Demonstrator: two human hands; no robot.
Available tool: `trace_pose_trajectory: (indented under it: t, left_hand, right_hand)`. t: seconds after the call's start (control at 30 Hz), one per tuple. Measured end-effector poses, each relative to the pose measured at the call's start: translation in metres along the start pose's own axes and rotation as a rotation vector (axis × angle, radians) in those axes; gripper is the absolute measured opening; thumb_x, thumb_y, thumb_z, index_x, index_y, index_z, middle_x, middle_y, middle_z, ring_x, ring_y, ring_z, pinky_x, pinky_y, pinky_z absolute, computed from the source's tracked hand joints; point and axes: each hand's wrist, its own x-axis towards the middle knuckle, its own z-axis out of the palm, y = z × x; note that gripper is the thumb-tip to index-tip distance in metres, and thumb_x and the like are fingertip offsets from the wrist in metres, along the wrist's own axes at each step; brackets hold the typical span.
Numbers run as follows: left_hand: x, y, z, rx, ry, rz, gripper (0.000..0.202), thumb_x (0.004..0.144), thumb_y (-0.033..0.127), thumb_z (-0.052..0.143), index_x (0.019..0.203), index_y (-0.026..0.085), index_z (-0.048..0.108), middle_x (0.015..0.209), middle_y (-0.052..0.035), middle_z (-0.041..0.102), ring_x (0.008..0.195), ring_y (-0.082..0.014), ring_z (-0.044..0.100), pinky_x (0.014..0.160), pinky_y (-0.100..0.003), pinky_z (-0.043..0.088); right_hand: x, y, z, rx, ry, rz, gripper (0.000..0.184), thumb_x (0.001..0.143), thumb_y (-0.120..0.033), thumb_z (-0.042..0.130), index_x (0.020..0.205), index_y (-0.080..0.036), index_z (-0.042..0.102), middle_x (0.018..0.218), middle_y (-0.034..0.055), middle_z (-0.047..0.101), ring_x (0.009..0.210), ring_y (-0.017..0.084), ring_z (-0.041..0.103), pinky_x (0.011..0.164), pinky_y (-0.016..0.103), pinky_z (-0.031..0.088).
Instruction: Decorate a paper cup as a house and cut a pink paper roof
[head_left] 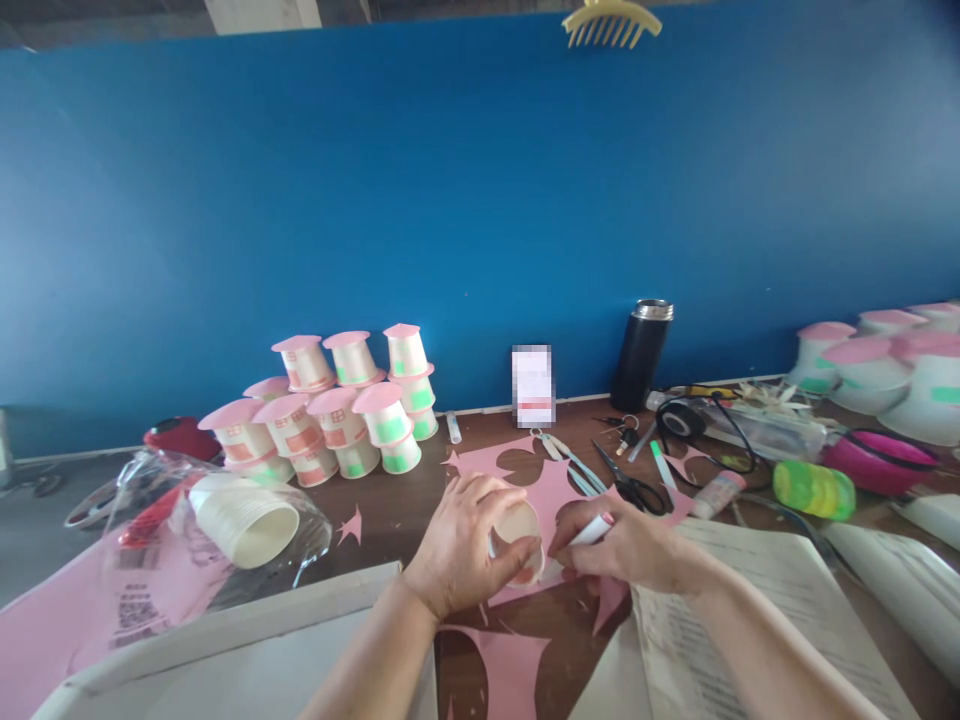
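My left hand (466, 548) is wrapped around a white paper cup (522, 522), which is tipped on its side with reddish marks near its lower edge. Between the fingers of my right hand (637, 548) is a white marker (591, 531), close to the cup's right side. Its tip is hidden behind my fingers. Under both hands lies pink paper (553, 492) with rounded pieces cut out. Scissors with black handles (637, 490) rest just beyond my right hand, beside a white marker with a green end (662, 464).
Stacked paper cups with pink roofs (381, 412) stand at the back left. A plastic-wrapped stack of plain cups (251, 525) lies left. A phone-like screen (533, 385) and black flask (642, 355) stand along the blue partition (465, 200). Printed sheets (772, 610) lie right.
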Motion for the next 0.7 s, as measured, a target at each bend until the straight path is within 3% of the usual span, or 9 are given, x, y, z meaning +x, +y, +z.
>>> trace_pose_trajectory:
  t: [0.7]
  left_hand:
    - [-0.0007, -0.0005, 0.0001, -0.001, -0.012, 0.003, 0.038, 0.083, 0.044, 0.061, 0.112, 0.019, 0.062, 0.107, -0.0091, 0.064, 0.099, -0.0269, 0.055, 0.092, -0.045, 0.042]
  right_hand:
    - [0.0031, 0.003, 0.0031, -0.028, 0.023, -0.008, 0.017, 0.067, -0.014, 0.06, 0.073, -0.019, 0.074, 0.068, 0.0009, 0.074, 0.058, 0.016, 0.068, 0.051, 0.021, 0.051]
